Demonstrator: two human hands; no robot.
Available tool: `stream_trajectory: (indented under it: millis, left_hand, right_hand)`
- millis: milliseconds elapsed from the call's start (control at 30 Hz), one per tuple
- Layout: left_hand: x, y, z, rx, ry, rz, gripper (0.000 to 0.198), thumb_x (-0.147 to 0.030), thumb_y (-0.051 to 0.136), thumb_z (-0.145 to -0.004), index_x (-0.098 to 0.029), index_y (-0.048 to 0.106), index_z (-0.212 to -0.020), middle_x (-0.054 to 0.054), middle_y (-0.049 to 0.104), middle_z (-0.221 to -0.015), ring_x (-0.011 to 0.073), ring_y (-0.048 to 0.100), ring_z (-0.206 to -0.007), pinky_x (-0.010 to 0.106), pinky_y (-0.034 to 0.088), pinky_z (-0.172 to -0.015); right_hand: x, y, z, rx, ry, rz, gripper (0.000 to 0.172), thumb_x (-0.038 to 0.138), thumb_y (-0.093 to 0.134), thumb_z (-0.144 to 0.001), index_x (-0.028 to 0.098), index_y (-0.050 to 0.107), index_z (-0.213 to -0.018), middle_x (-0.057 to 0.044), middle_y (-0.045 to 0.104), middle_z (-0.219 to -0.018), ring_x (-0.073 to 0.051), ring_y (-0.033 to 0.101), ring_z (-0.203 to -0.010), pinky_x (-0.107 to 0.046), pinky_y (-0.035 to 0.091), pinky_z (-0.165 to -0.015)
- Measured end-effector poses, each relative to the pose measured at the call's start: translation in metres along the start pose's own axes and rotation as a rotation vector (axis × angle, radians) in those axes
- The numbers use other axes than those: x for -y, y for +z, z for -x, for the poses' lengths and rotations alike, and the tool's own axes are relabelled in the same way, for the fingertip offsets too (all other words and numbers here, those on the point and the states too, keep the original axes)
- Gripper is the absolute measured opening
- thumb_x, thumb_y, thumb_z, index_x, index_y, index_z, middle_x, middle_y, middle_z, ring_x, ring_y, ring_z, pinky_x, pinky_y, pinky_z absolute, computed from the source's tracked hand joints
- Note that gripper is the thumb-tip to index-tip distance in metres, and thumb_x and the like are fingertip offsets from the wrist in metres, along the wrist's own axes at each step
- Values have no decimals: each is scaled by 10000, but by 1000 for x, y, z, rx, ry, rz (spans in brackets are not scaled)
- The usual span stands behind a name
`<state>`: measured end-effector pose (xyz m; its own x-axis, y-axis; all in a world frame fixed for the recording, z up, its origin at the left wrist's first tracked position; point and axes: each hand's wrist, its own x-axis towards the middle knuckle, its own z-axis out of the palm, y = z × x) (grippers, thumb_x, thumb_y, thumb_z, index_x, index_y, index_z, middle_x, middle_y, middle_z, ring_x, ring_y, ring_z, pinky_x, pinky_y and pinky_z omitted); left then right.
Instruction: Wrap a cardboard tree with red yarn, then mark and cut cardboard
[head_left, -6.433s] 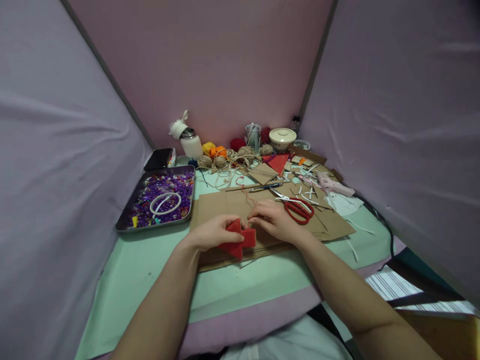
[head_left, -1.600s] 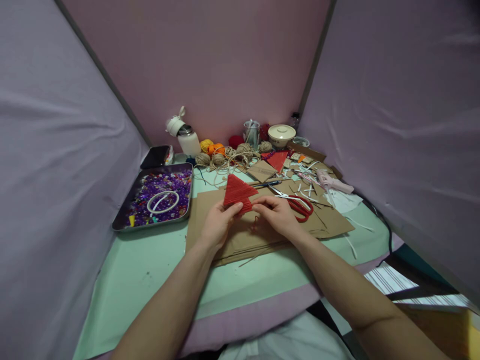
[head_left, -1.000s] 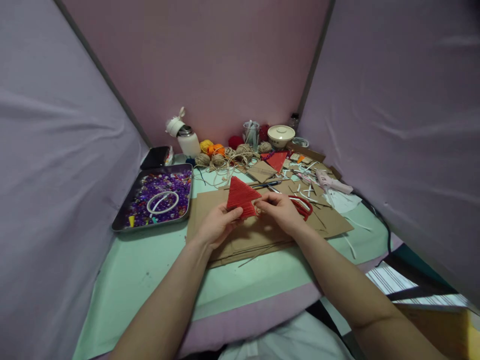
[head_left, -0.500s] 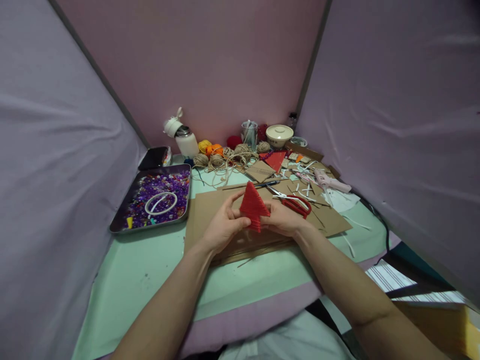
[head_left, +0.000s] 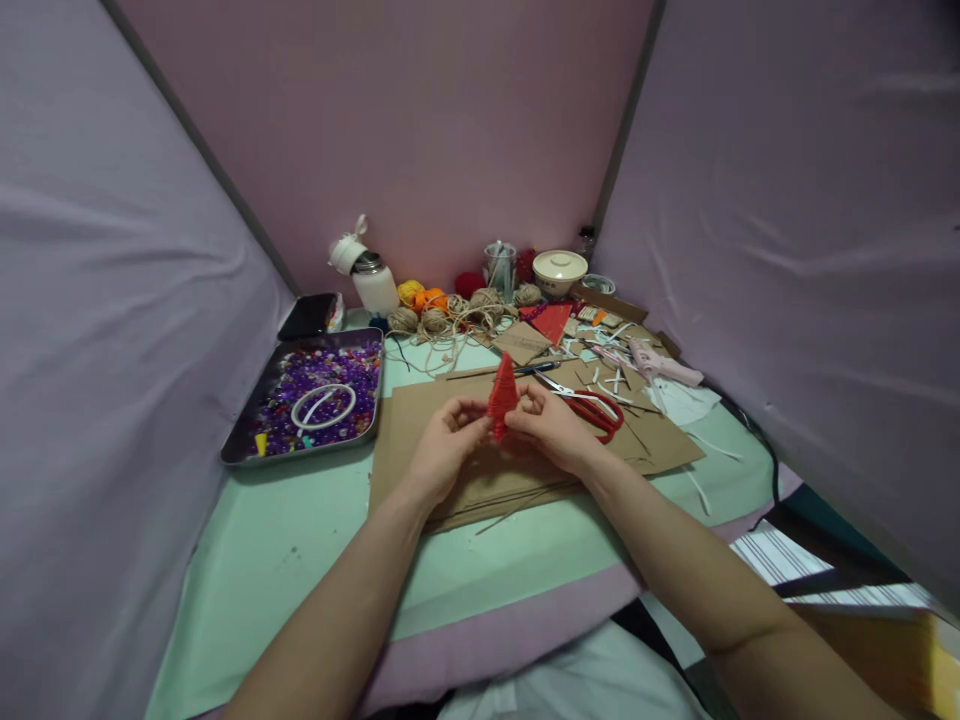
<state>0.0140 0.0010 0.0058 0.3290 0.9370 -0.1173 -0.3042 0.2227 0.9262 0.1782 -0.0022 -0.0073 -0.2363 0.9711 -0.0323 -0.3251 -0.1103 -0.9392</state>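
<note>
I hold a red yarn-wrapped triangle (head_left: 502,396) upright and almost edge-on to the camera, above a sheet of brown cardboard (head_left: 442,460). My left hand (head_left: 444,450) pinches its lower left side. On the other side, my right hand (head_left: 551,425) grips its lower right edge with thumb and fingers. Red-handled scissors (head_left: 592,408) lie on the cardboard just right of my right hand.
A metal tray (head_left: 247,440) of purple beads with a white ring sits at the left. Twine balls (head_left: 439,318), a white bottle (head_left: 373,283), a lidded bowl (head_left: 559,270), a second red triangle (head_left: 553,320), a pink glue gun (head_left: 660,363) and cardboard scraps crowd the back and right. Fabric walls close in on both sides.
The red triangle, first lying flat on the cardboard, was lifted facing me and has been turned until nearly edge-on. Both hands kept hold of it.
</note>
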Motion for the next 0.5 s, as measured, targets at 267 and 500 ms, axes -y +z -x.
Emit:
stream_trajectory:
  millis: [267, 500]
  left_hand:
    - [6, 7, 0, -36, 47, 43, 281, -240, 717, -683, -148, 668, -944, 80, 672, -990, 176, 624, -870, 329, 497, -819]
    - [2, 0, -4, -111, 80, 65, 266, -254, 720, -687, -127, 664, -915, 78, 692, -946, 157, 628, -823, 269, 493, -763]
  right_hand:
    - [4, 4, 1, -170, -91, 192, 329, 354, 719, -686, 210, 495, -879, 59, 578, -639, -85, 496, -438, -192, 407, -390]
    - [7, -4, 1, -103, -124, 273, 286, 329, 702, -711, 222, 573, -943, 13, 596, -796, -135, 579, -637, -244, 513, -505]
